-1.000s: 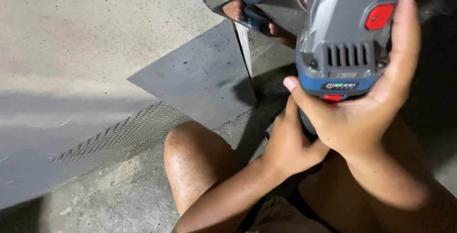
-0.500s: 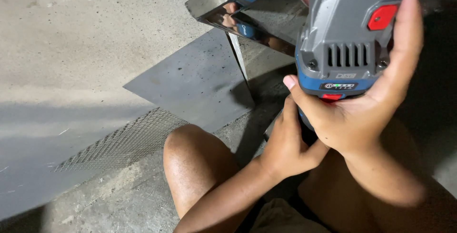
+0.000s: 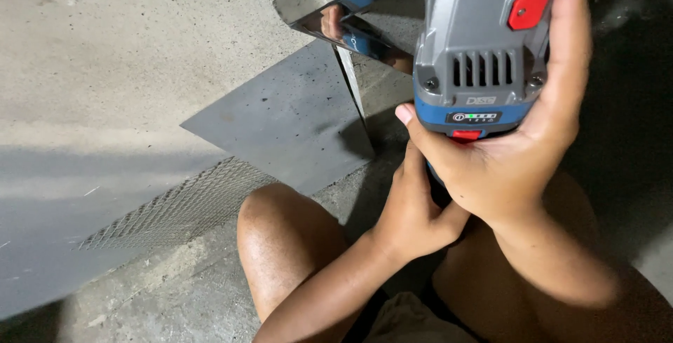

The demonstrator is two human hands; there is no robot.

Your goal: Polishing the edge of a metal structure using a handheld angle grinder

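A grey and blue cordless power tool point(image 3: 484, 42) with a red button and a row of small green lights fills the upper right. My right hand point(image 3: 519, 147) wraps around its battery end from below and the right. My left hand point(image 3: 413, 210) reaches under the tool and grips its lower part, which is hidden. Beyond the tool stands a shiny metal piece point(image 3: 329, 7) that mirrors the hand and the tool. The tool's front end is out of view.
A flat dark metal sheet point(image 3: 280, 119) lies on the concrete floor point(image 3: 105, 56). A strip of wire mesh point(image 3: 182, 206) lies beside it. My bare left knee point(image 3: 280, 231) sits just below the sheet. The right side is in deep shadow.
The view has shifted slightly, so the shiny metal piece and the sheet now sit a little lower and further left in frame. Both hands keep the same hold on the tool.
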